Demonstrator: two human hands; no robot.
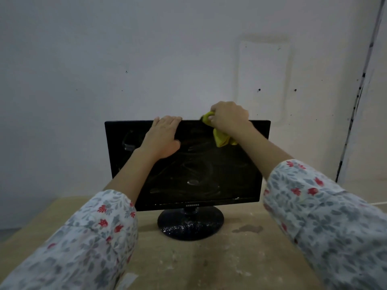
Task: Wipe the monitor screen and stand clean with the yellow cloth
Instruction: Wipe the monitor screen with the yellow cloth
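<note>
A black monitor (199,174) stands upright on a round black stand (190,223) speckled with white dust. Its dark screen shows smears and swirl marks. My left hand (165,137) lies over the top edge of the monitor, fingers hooked over the rim and thumb on the screen. My right hand (228,117) grips a bunched yellow cloth (219,137) at the top edge, right of centre; part of the cloth hangs down over the screen.
The monitor sits on a dusty wooden table (188,264) with a dark stain (248,229) to the right of the stand. A white wall (146,59) rises close behind. A dark cable or pipe (356,101) runs down the wall at right.
</note>
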